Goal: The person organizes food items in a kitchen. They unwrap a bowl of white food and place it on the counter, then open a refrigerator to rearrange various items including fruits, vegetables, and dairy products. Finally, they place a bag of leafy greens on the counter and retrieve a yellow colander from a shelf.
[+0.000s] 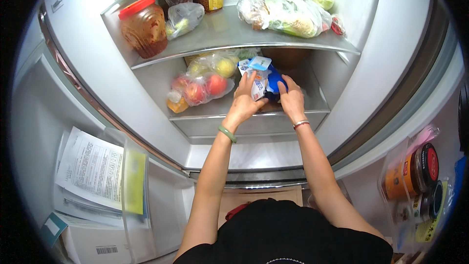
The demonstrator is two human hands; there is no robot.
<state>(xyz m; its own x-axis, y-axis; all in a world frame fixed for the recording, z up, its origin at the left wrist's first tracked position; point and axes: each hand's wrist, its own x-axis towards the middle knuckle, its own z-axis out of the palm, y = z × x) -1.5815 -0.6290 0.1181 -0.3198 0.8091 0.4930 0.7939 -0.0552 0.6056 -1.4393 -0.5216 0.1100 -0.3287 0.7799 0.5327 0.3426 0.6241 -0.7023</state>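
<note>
Both of my hands reach into an opened refrigerator, onto its lower shelf. My left hand point(244, 99) has its fingers curled over a white-and-blue printed package point(257, 87), the thumb stretched toward the middle. From the right, my right hand point(292, 99) grips the side of a dark blue package point(275, 79), which lies against the white one. Whether the two are one bundle I cannot tell. Just left of them sit clear plastic bags with red fruit point(195, 93) and yellow-green fruit point(225, 67).
Above, the upper shelf edge point(254, 49) runs close over my hands. It bears red-lidded jars point(144, 32) and bagged vegetables point(293, 17). Opened doors flank me, with papers point(93, 168) in the left door bin and jars point(421, 168) in the right. A large brown round shape stands behind the packages.
</note>
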